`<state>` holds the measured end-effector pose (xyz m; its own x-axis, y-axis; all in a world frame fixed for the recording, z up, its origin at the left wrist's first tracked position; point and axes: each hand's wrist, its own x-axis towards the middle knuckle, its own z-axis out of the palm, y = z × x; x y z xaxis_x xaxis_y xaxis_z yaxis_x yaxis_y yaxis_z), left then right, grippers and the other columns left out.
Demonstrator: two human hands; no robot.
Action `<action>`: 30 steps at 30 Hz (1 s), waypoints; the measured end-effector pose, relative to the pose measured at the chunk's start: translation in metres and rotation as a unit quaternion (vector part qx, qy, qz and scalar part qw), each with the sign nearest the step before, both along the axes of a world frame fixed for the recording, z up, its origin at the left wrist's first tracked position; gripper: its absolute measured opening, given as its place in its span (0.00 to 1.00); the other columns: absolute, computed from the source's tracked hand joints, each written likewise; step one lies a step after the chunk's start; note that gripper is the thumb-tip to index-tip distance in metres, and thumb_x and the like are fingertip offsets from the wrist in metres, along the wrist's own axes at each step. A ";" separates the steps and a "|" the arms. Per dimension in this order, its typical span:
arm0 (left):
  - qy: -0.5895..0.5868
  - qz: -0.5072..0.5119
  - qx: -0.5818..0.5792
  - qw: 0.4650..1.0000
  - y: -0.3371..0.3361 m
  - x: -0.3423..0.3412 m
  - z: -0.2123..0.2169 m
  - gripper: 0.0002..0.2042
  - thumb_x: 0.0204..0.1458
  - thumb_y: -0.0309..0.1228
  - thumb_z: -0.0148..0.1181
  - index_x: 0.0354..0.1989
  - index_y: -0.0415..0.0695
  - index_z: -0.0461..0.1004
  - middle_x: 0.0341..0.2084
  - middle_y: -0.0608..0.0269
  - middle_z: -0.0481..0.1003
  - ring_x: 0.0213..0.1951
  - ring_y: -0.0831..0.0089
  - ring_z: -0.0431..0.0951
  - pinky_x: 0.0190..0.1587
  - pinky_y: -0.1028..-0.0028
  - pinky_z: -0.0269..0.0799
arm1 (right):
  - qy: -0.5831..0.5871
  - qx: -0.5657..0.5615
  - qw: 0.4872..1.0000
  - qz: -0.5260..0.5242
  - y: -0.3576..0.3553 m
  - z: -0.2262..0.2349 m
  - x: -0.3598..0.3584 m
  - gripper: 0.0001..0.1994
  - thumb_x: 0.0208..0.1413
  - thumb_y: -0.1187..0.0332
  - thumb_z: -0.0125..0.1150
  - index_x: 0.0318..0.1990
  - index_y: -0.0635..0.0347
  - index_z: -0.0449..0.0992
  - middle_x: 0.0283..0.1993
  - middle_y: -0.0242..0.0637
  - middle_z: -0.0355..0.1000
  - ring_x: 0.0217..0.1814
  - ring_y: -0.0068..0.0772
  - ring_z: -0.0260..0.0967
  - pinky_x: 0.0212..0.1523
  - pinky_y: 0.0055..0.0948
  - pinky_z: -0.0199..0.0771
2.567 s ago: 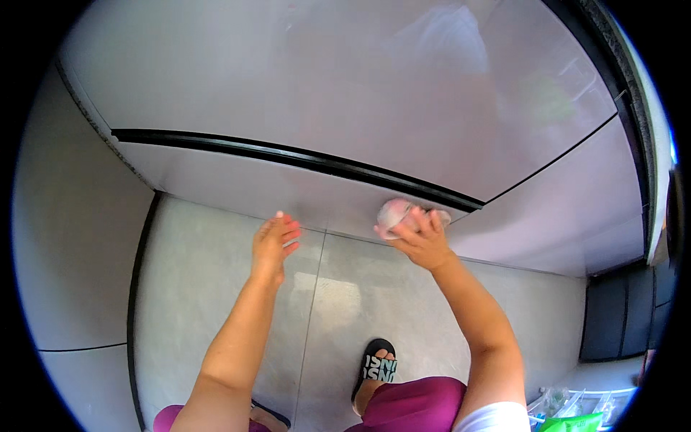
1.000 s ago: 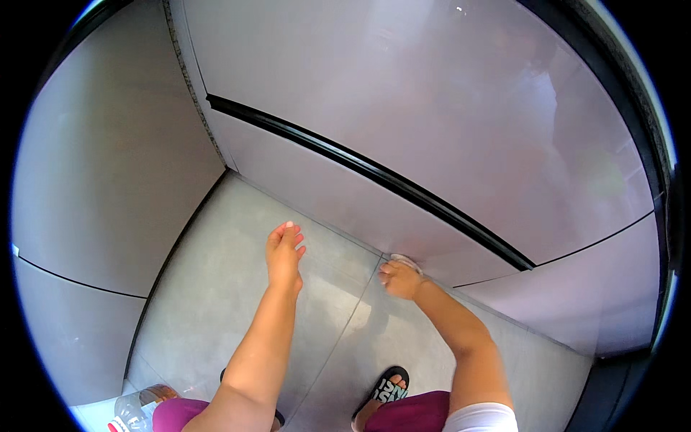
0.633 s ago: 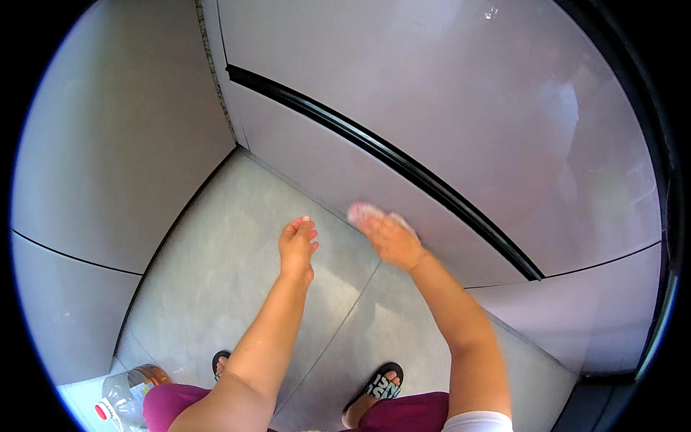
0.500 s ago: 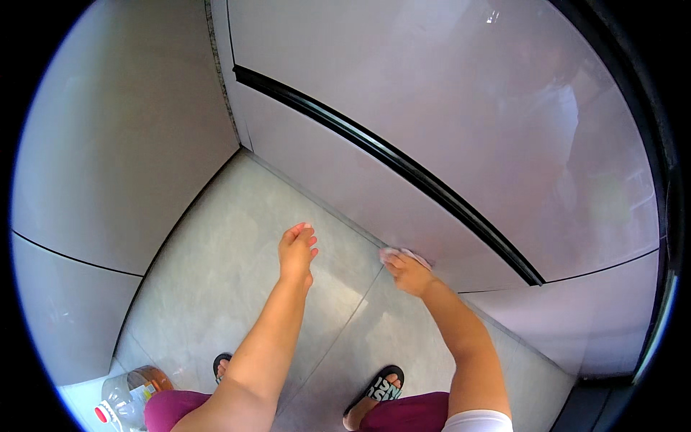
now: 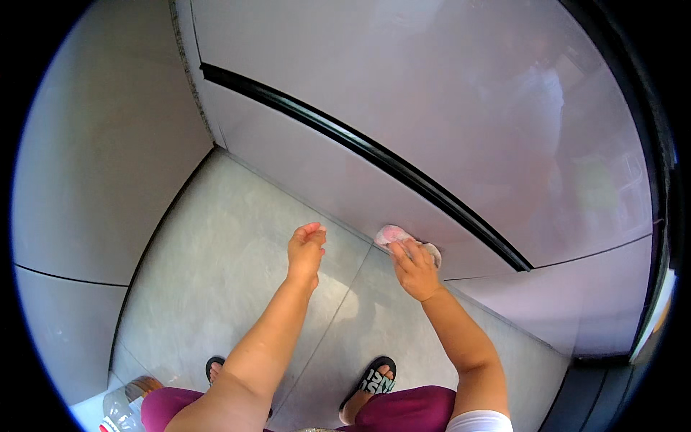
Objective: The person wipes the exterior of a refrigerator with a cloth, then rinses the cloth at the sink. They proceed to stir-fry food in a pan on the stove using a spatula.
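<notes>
My right hand (image 5: 416, 272) presses a crumpled pink-and-white cloth (image 5: 394, 235) against the bottom of the glossy pale cabinet front (image 5: 338, 183), just above the floor line. The fingers lie over the cloth, and its ends show on either side of them. To its left, my left hand (image 5: 307, 250) hangs in the air over the grey tiled floor (image 5: 237, 266). Its fingers are loosely bent and a little apart, with nothing seen in them. The left palm is turned away.
A long black recessed handle strip (image 5: 360, 141) runs slantwise across the cabinet front. Another pale panel (image 5: 108, 158) rises at the left. A clear plastic bottle (image 5: 124, 409) with a red cap stands beside my left knee. My feet wear black sandals (image 5: 371, 380).
My right hand has shifted slightly along the panel's foot and its fingers have straightened, so more of the cloth shows. The left hand stays raised. The whole view has moved a little.
</notes>
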<state>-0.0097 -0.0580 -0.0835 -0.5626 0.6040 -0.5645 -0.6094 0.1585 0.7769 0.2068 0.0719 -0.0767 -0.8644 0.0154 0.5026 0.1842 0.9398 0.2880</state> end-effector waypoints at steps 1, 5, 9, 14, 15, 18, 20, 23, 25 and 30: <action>0.002 -0.004 -0.010 1.000 -0.004 0.001 -0.003 0.17 0.53 0.34 0.56 0.50 0.43 0.66 0.45 0.63 0.69 0.46 0.72 0.69 0.48 0.70 0.65 | 0.009 -0.022 1.000 0.005 -0.004 0.003 -0.002 0.07 0.40 0.76 0.64 0.31 0.65 0.76 0.50 0.37 0.68 0.51 0.45 0.64 0.37 0.38 0.67; 0.003 0.002 -0.010 1.000 -0.007 0.000 -0.003 0.18 0.52 0.34 0.57 0.50 0.42 0.67 0.45 0.63 0.69 0.45 0.72 0.69 0.47 0.70 0.65 | 0.099 0.038 0.994 0.028 -0.018 0.059 -0.032 0.05 0.41 0.76 0.64 0.28 0.66 0.76 0.50 0.39 0.70 0.48 0.46 0.66 0.36 0.38 0.68; 0.006 -0.007 0.001 1.000 -0.004 0.010 -0.009 0.17 0.53 0.34 0.57 0.50 0.42 0.67 0.44 0.64 0.70 0.45 0.73 0.69 0.46 0.70 0.65 | 0.081 0.037 0.996 -0.024 -0.014 0.049 -0.028 0.05 0.42 0.75 0.63 0.28 0.66 0.76 0.50 0.40 0.71 0.47 0.45 0.67 0.36 0.38 0.67; 0.020 -0.035 0.000 0.999 -0.001 0.016 -0.005 0.17 0.53 0.34 0.57 0.50 0.42 0.67 0.44 0.63 0.70 0.45 0.72 0.69 0.47 0.70 0.66 | 0.034 -0.009 0.998 -0.047 -0.015 -0.002 -0.006 0.07 0.39 0.75 0.64 0.29 0.63 0.77 0.50 0.37 0.70 0.46 0.44 0.67 0.37 0.37 0.65; 0.022 -0.033 -0.004 0.999 -0.003 0.016 -0.004 0.17 0.53 0.34 0.57 0.50 0.42 0.67 0.43 0.64 0.70 0.45 0.72 0.69 0.47 0.70 0.66 | 0.029 -0.030 0.998 -0.050 -0.016 -0.001 -0.007 0.07 0.38 0.75 0.65 0.29 0.62 0.77 0.50 0.37 0.69 0.46 0.44 0.67 0.37 0.37 0.65; 0.030 -0.028 -0.003 0.999 -0.004 0.014 -0.002 0.17 0.53 0.34 0.57 0.49 0.42 0.68 0.42 0.65 0.71 0.45 0.72 0.70 0.46 0.70 0.65 | 0.067 -0.039 0.997 -0.014 -0.031 0.037 -0.014 0.11 0.38 0.74 0.64 0.35 0.59 0.78 0.51 0.38 0.68 0.43 0.43 0.67 0.38 0.38 0.65; 0.030 -0.023 0.003 0.999 -0.006 0.016 -0.008 0.17 0.53 0.35 0.57 0.49 0.42 0.68 0.42 0.65 0.71 0.44 0.73 0.70 0.46 0.70 0.65 | 0.093 0.010 0.994 -0.050 -0.040 0.073 -0.036 0.13 0.42 0.73 0.61 0.39 0.56 0.78 0.47 0.38 0.69 0.41 0.39 0.67 0.34 0.35 0.67; 0.019 -0.036 0.008 0.999 -0.002 0.025 -0.013 0.17 0.53 0.35 0.57 0.48 0.42 0.68 0.41 0.65 0.72 0.44 0.73 0.70 0.46 0.70 0.65 | 0.040 0.007 0.994 -0.106 -0.025 0.077 -0.042 0.17 0.44 0.71 0.59 0.46 0.51 0.76 0.43 0.38 0.68 0.36 0.36 0.66 0.27 0.31 0.68; 0.013 -0.047 0.017 0.999 0.002 0.032 -0.011 0.16 0.52 0.34 0.58 0.47 0.42 0.69 0.39 0.66 0.71 0.42 0.75 0.69 0.44 0.72 0.65 | 0.023 0.021 0.992 -0.124 -0.013 0.047 -0.037 0.22 0.44 0.70 0.58 0.52 0.51 0.72 0.41 0.38 0.66 0.34 0.34 0.65 0.19 0.27 0.69; 0.008 -0.051 0.019 0.998 0.003 0.037 -0.003 0.15 0.52 0.33 0.58 0.47 0.42 0.70 0.37 0.66 0.71 0.40 0.77 0.69 0.42 0.74 0.64 | -0.109 -0.077 0.976 -0.170 -0.016 -0.002 -0.008 0.21 0.44 0.71 0.57 0.51 0.53 0.72 0.44 0.39 0.67 0.32 0.35 0.67 0.21 0.28 0.74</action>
